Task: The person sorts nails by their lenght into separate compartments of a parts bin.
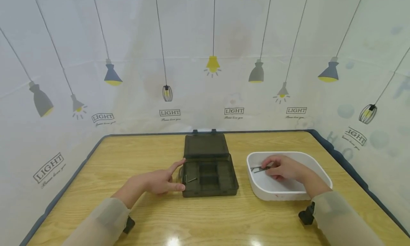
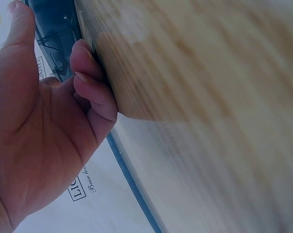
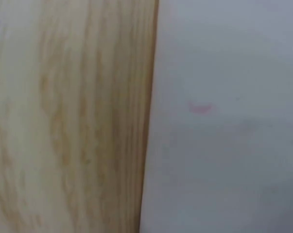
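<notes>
A dark translucent plastic case [image 1: 209, 194] lies with its lid [image 1: 206, 144] raised behind it. Inside its left compartment are a few thin metal pieces, perhaps screws [image 1: 192, 179]. My left hand [image 1: 158, 182] touches the case's left side, index finger stretched along it and thumb at the front corner. In the left wrist view its other fingers [image 2: 95, 94] curl loosely. My right hand [image 1: 285, 167] reaches into a white tub [image 1: 266, 194], thumb and fingertips at several thin dark-metal pieces [image 1: 256, 169] near its left wall. Whether one is pinched is unclear.
The wooden table [image 1: 205, 221] has a dark-edged border, and a printed curtain [image 1: 205, 25] rises behind and at both sides. The tub stands to the right of the case, with a strip of tabletop between them. Its outer wall [image 3: 224, 145] fills half the right wrist view.
</notes>
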